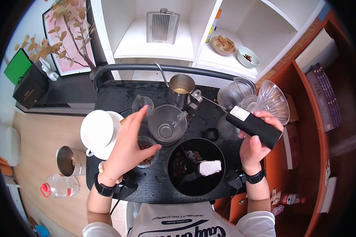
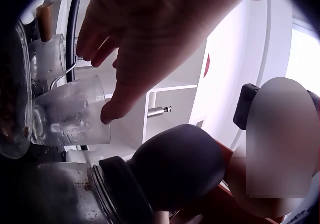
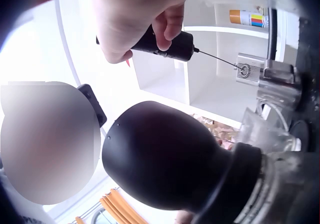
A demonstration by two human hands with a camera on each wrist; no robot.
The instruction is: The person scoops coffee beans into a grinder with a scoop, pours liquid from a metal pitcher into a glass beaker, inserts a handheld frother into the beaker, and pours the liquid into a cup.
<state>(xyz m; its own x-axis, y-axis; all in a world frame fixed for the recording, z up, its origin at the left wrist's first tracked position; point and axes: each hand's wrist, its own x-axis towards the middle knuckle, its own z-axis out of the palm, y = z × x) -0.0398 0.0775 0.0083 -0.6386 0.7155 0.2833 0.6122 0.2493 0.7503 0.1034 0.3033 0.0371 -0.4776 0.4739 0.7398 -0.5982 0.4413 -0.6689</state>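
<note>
My right hand (image 1: 255,146) grips a black handheld milk frother (image 1: 254,125) with a white label, held above the table's right side. In the right wrist view its thin shaft ends in a small coiled whisk (image 3: 244,70). My left hand (image 1: 126,138) is raised with fingers spread and holds nothing. It is beside a clear plastic cup (image 1: 168,123) and above a glass bowl of brown beans (image 1: 148,152). In the left wrist view, the thumb overlaps the cup's rim. A tall black-topped container (image 1: 194,177) with a clear glass lower part stands between my arms.
Behind the cup stand a steel gooseneck kettle (image 1: 181,81) and a small glass measuring cup (image 1: 141,105). A white cup on a saucer (image 1: 97,130) sits at left. Glass vessels (image 1: 237,93) and a ribbed dripper (image 1: 275,100) stand at right. A dark rail (image 1: 146,68) edges the table's back.
</note>
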